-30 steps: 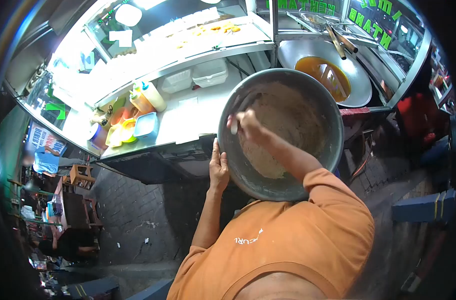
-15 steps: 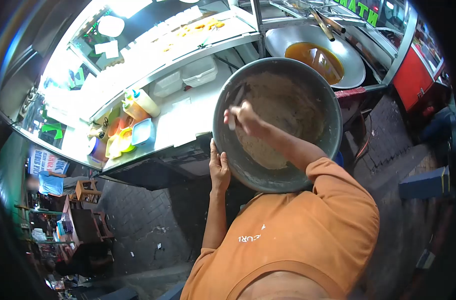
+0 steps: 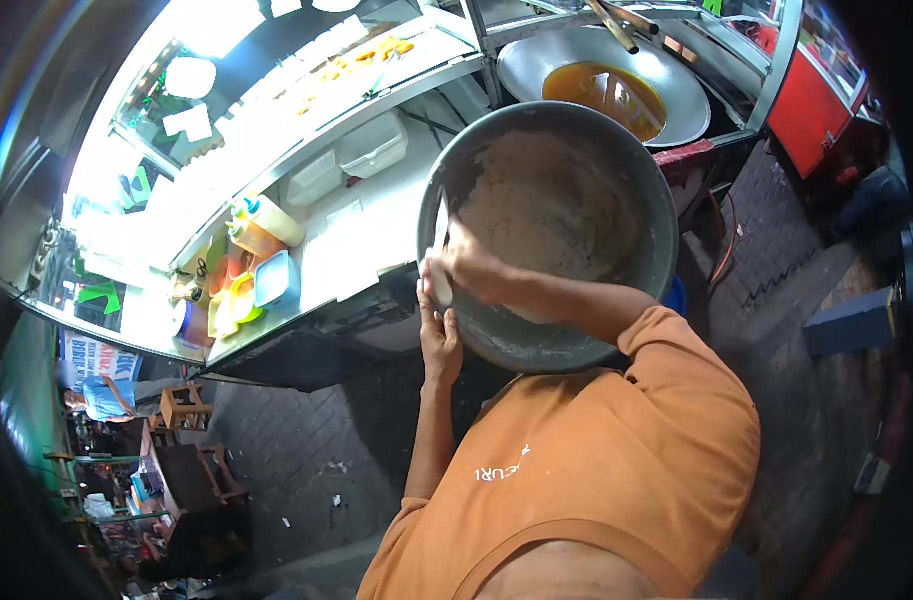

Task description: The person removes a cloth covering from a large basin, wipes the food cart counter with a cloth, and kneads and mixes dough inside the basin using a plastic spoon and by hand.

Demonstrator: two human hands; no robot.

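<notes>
A large dark grey basin [image 3: 649,225] is tilted in front of my body, its inside coated with a pale brown, floury-looking layer [image 3: 547,190]. At its left rim my left hand [image 3: 440,340] holds the side, fingers up along the outer edge. My right hand [image 3: 469,262] reaches into the basin and is closed around a slim, pale spatula-like tool [image 3: 442,222]. One thin end of it points up and a rounded pale end shows below the fist, close to my left fingers. Its exact kind is unclear.
Beyond the basin sits a wide metal wok [image 3: 687,95] with brown oil. Left of it is a stall counter [image 3: 347,240] with squeeze bottles [image 3: 275,222], a light blue container [image 3: 274,280] and white plastic tubs [image 3: 372,145]. A wooden stool [image 3: 185,408] stands lower left, near a person in blue.
My right hand and its tool have moved left and down, from inside the basin to its left rim beside my left hand. The view has shifted slightly.
</notes>
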